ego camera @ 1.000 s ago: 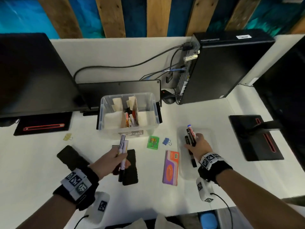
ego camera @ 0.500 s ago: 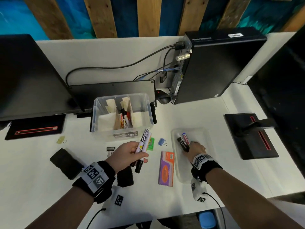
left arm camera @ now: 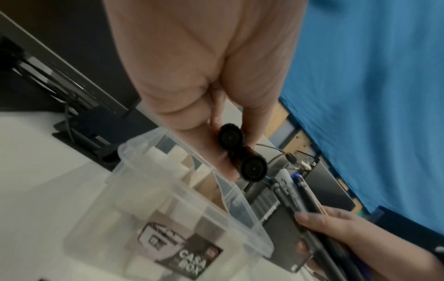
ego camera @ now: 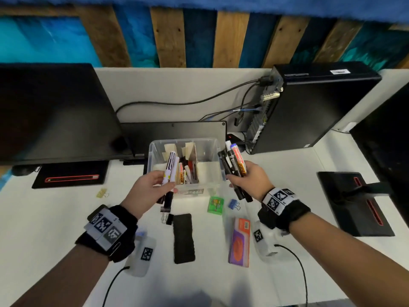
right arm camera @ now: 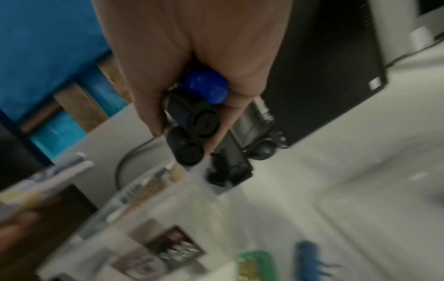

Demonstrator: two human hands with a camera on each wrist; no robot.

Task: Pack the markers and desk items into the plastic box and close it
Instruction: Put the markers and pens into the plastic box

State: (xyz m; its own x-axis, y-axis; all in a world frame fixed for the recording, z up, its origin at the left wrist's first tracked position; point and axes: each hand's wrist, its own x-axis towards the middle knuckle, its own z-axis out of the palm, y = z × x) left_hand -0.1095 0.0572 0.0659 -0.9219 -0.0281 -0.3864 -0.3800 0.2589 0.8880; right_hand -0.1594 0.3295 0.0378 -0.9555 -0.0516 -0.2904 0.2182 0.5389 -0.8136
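Note:
A clear plastic box (ego camera: 152, 151) with cardboard dividers stands open at mid-desk, several markers upright in its middle compartment. My left hand (ego camera: 163, 185) grips a few white-barrelled markers (ego camera: 170, 169) over the box's front left edge. Their black ends (left arm camera: 242, 154) show in the left wrist view, above the box (left arm camera: 168, 209). My right hand (ego camera: 236, 182) grips a bundle of several markers (ego camera: 234, 165), black ones and an orange-labelled one, just beside the box's right wall. The right wrist view shows their black and blue ends (right arm camera: 194, 121) between my fingers.
On the desk in front of the box lie a black eraser (ego camera: 183, 238), an orange-purple pack (ego camera: 240, 241), a green item (ego camera: 215, 204), a blue binder clip (ego camera: 234, 204), a black clip (ego camera: 167, 217) and a yellow clip (ego camera: 102, 193). A PC tower (ego camera: 309, 107) stands back right, a monitor (ego camera: 51, 114) left.
Both hands have carried their markers away from the desk front and up to the box: the left to its front left edge, the right from the clear lid to its right wall.

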